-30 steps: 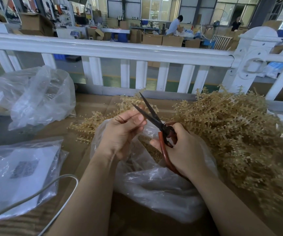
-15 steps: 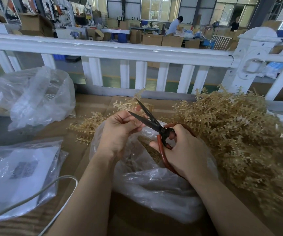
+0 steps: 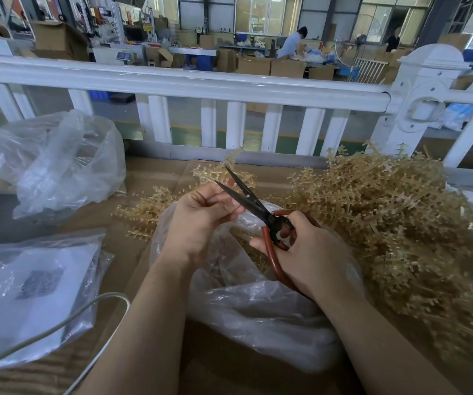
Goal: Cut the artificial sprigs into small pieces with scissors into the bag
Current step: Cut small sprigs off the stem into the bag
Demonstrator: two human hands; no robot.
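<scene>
Red-brown looped handles of the scissors (image 3: 269, 223) sit inside the curled fingers of the right hand (image 3: 312, 255); the dark blades stand parted in a narrow V, a little narrower than half a second ago. The blade tips now reach just past the left hand (image 3: 201, 220), which has risen slightly and pinches a tan sprig (image 3: 224, 173) between thumb and fingertips, the sprig poking up beyond the blades. Both hands hover over the bag (image 3: 258, 309), a crinkled clear plastic sack with its mouth open beneath the scissors and cut bits dimly visible inside. Right of the bag lies a big tangled heap of sprigs (image 3: 395, 223), stiff, knobbly, straw-coloured plastic. Left of the bag lie more clear plastic bags (image 3: 58, 163) on brown cardboard (image 3: 155, 169), behind it a white railing (image 3: 201, 84).
</scene>
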